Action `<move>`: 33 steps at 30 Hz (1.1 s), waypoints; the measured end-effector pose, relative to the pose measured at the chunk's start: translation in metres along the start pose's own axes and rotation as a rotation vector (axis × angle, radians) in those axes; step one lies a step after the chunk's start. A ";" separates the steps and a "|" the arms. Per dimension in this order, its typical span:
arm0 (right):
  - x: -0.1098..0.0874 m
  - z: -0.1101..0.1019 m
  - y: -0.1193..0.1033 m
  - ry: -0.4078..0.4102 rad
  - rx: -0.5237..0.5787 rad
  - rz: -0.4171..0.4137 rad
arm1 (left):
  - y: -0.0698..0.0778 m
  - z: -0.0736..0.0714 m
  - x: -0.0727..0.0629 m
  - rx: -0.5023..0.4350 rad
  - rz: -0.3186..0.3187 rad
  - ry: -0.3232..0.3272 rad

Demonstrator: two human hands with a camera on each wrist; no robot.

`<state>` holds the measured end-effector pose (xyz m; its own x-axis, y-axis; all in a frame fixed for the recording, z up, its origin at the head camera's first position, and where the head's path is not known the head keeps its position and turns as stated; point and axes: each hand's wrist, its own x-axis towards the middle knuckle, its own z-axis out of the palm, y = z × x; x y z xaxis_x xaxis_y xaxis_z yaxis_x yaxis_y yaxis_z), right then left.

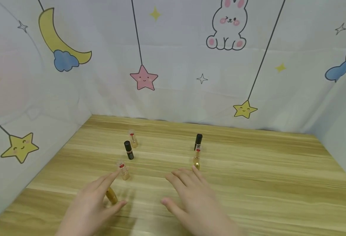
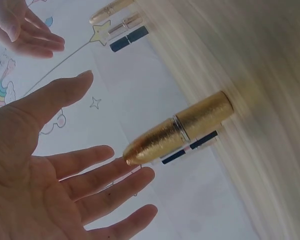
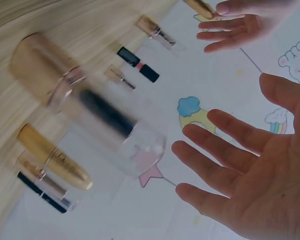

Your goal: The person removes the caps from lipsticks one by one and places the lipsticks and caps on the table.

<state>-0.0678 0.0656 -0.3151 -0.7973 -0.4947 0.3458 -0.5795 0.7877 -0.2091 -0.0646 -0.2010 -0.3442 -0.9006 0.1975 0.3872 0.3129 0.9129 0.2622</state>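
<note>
My left hand (image 1: 87, 203) hovers with spread fingers around a gold lipstick tube (image 1: 111, 195) that stands upright; whether it touches the tube I cannot tell. Beyond that tube stand a clear-capped lipstick (image 1: 124, 172), a black lipstick (image 1: 129, 150) and another clear-capped lipstick (image 1: 133, 141). On the other side, my right hand (image 1: 193, 200) is held with fingers extended, gripping nothing. The right wrist view has a large clear-capped lipstick (image 3: 45, 75) close by, hidden behind the hand in the head view. Past it are a gold tube (image 1: 196, 163), a clear-capped lipstick (image 1: 197, 152) and a black one (image 1: 198, 141).
The lipsticks form two rows on a wood-grain tabletop (image 1: 264, 173). A white cloth backdrop (image 1: 178, 65) printed with stars, moons and a rabbit encloses the back and both sides. Bare tabletop lies between the rows and at the right.
</note>
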 end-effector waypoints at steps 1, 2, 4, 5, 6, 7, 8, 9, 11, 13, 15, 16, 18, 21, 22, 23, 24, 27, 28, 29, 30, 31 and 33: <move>0.003 0.000 -0.003 0.000 0.005 -0.010 | -0.002 -0.001 -0.001 -0.005 -0.013 -0.010; 0.005 0.000 -0.006 -0.001 0.011 -0.017 | -0.004 -0.002 -0.001 -0.011 -0.022 -0.016; 0.010 0.000 -0.012 -0.002 0.024 -0.031 | -0.007 -0.004 -0.002 -0.024 -0.043 -0.037; 0.012 0.000 -0.015 -0.003 0.027 -0.036 | -0.009 -0.005 -0.003 -0.029 -0.052 -0.045; 0.014 0.001 -0.017 -0.003 0.028 -0.042 | -0.010 -0.006 -0.003 -0.037 -0.060 -0.053; 0.016 0.001 -0.020 -0.005 0.031 -0.046 | -0.012 -0.006 -0.004 -0.042 -0.074 -0.067; 0.018 0.001 -0.022 -0.008 0.033 -0.049 | -0.013 -0.006 -0.003 -0.045 -0.088 -0.082; 0.020 0.001 -0.025 -0.011 0.038 -0.050 | -0.015 -0.007 -0.003 -0.047 -0.105 -0.100; 0.024 0.002 -0.029 -0.009 0.034 -0.058 | -0.018 -0.007 -0.003 -0.052 -0.140 -0.136; 0.029 0.003 -0.033 -0.003 0.026 -0.067 | -0.021 -0.008 -0.002 -0.058 -0.164 -0.157; 0.033 0.005 -0.038 0.004 0.015 -0.080 | -0.024 -0.008 -0.001 -0.066 -0.179 -0.165; 0.035 0.005 -0.040 0.003 0.007 -0.086 | -0.026 -0.009 -0.001 -0.072 -0.186 -0.166; 0.038 0.008 -0.045 0.006 -0.003 -0.104 | -0.028 -0.009 -0.001 -0.086 -0.202 -0.175; 0.042 0.013 -0.051 0.019 -0.013 -0.141 | -0.032 -0.009 -0.002 -0.108 -0.232 -0.215; 0.043 0.015 -0.053 0.016 -0.012 -0.146 | -0.033 -0.008 -0.003 -0.115 -0.242 -0.232; 0.045 0.017 -0.055 0.018 -0.010 -0.149 | -0.034 -0.008 -0.004 -0.121 -0.255 -0.251; 0.046 0.020 -0.057 0.018 -0.005 -0.152 | -0.035 -0.007 -0.004 -0.127 -0.264 -0.268; 0.051 0.027 -0.062 -0.019 0.026 -0.134 | -0.038 -0.004 -0.006 -0.159 -0.288 -0.306; 0.052 0.030 -0.064 -0.038 0.038 -0.125 | -0.039 -0.003 -0.006 -0.171 -0.298 -0.318; 0.054 0.033 -0.065 -0.052 0.049 -0.121 | -0.039 -0.002 -0.007 -0.189 -0.307 -0.328; 0.055 0.035 -0.067 -0.063 0.053 -0.121 | -0.040 -0.001 -0.007 -0.208 -0.310 -0.338; 0.057 0.037 -0.069 -0.071 0.056 -0.122 | -0.040 0.000 -0.007 -0.226 -0.315 -0.346; 0.060 0.042 -0.073 -0.074 0.054 -0.129 | -0.041 0.002 -0.007 -0.259 -0.327 -0.365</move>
<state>-0.0805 -0.0366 -0.3173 -0.7247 -0.6180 0.3047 -0.6846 0.6961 -0.2165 -0.0713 -0.2393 -0.3593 -0.9950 0.0714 -0.0702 0.0218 0.8386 0.5443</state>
